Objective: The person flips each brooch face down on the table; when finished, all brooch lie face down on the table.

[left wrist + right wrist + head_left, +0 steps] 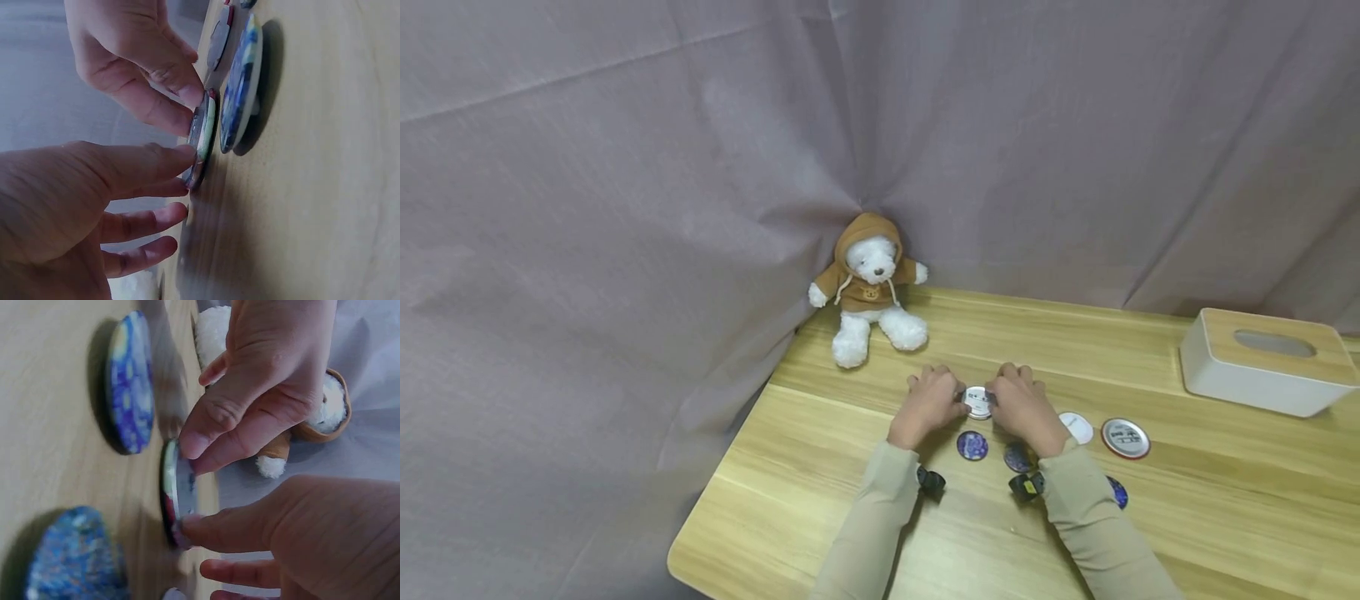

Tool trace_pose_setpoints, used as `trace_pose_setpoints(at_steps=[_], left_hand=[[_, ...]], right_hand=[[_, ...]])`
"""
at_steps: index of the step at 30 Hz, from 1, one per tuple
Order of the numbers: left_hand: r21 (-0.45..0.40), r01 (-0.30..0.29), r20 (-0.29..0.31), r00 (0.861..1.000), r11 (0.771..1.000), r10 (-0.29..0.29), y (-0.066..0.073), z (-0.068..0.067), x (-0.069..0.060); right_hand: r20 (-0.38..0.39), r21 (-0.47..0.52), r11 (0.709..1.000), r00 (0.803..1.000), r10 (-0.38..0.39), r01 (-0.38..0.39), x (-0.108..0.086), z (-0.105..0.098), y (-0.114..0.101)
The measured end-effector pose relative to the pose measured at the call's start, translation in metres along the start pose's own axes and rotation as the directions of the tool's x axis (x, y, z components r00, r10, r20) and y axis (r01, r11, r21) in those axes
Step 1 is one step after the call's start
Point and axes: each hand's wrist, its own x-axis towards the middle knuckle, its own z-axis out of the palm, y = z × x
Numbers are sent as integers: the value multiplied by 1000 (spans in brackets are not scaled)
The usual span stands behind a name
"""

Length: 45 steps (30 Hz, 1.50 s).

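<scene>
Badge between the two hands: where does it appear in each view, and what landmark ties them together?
Head: badge right of centre, below middle.
Left wrist: badge near centre.
Right wrist: badge left of centre, slightly low.
Shared landmark: the left hand, pinching its edge.

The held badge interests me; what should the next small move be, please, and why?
Probably flip the held badge over: the left hand and right hand pinch its edges, and its silver back faces up, whereas the purple-blue badge nearby lies patterned side up.
</scene>
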Motion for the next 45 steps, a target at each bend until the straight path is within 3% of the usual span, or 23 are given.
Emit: trace_pose_setpoints(at_steps=[13, 21, 31, 45], left_hand=[[-38, -27, -80, 997, 999, 24, 3, -8, -15], [-75, -37, -102, 994, 997, 29, 5, -11, -34], [-42, -45, -53, 998, 998, 43, 9, -11, -49], [-10, -83, -1, 997, 996, 83, 9, 1, -50]], right_hand=[[-109, 2, 999, 993, -52, 53, -28, -15, -2], [-105, 53, 993, 989, -101, 107, -46, -15, -6], [-46, 20, 994, 993, -110, 111, -53, -5, -16], [-18, 17, 992, 992, -121, 121, -51, 10, -18]])
